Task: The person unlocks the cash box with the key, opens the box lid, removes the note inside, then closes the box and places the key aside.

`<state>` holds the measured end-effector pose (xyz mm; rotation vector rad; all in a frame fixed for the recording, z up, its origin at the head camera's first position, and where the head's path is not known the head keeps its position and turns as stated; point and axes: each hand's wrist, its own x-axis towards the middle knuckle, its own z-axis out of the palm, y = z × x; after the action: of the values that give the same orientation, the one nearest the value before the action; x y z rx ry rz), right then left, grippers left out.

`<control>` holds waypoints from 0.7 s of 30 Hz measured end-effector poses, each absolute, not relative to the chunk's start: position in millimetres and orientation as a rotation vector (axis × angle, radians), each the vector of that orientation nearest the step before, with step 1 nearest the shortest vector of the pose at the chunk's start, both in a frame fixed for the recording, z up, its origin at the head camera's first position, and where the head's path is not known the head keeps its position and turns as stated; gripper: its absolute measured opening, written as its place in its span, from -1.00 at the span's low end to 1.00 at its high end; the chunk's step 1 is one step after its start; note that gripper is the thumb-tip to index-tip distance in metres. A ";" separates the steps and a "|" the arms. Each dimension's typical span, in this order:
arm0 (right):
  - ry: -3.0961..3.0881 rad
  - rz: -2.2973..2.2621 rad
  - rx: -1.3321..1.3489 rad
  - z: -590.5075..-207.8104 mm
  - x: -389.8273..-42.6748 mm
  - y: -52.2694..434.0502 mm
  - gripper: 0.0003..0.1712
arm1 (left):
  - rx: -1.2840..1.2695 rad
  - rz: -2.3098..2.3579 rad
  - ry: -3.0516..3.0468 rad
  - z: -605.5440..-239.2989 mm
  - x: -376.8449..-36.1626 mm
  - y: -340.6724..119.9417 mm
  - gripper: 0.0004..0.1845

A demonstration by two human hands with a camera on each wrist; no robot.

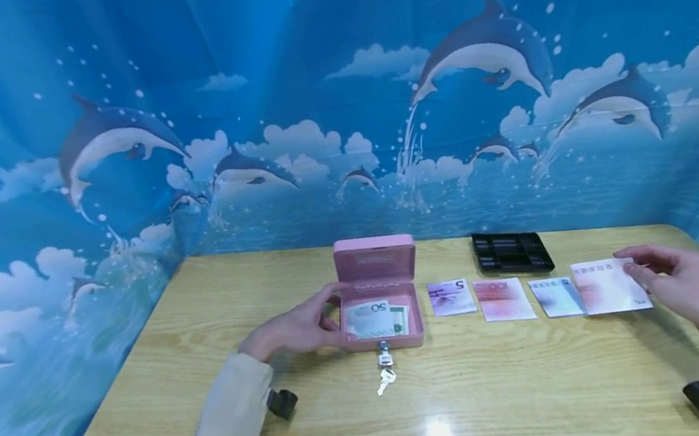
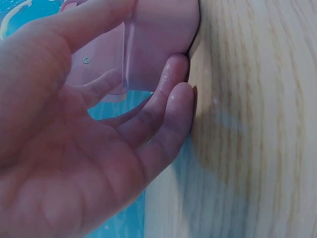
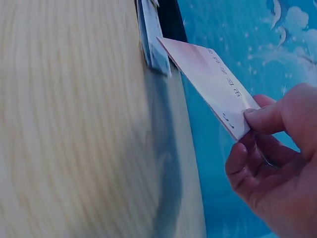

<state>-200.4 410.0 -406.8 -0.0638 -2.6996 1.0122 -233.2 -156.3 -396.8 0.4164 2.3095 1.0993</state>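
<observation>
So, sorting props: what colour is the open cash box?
Pink cash box; clearest in the head view.

A light wooden table (image 1: 480, 407) with visible grain and rounded far corners fills the lower half of the frame. Its glossy top carries a bright white glare spot at lower centre, probably an overhead lamp reflected. Behind and on both sides of the table hangs a blue printed backdrop (image 1: 316, 67), forming a three-sided booth. The print shows grey and white dolphins leaping from a sea, with splashes, rising bubbles and white clouds on a deep blue sky. The largest dolphin (image 1: 486, 45) arcs across the upper right; another sits at upper left. Soft folds run down the cloth at upper centre.
</observation>
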 end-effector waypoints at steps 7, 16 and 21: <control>-2.704 0.963 -0.059 -417.6 -203.4 426.8 -0.73 | 0.416 1.092 2.314 -396.6 -233.4 -156.3 0.02; -2.766 0.709 0.070 -426.2 -210.4 437.6 -0.83 | 0.424 1.082 2.324 -397.1 -234.0 -156.3 -0.01; -2.855 0.479 0.155 -423.4 -219.1 435.6 -0.84 | 0.415 1.092 2.324 -398.5 -234.0 -156.7 0.00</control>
<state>-219.1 435.6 -423.4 0.1554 -2.8549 0.4787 -234.0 -156.7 -398.5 0.4154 2.3235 1.0916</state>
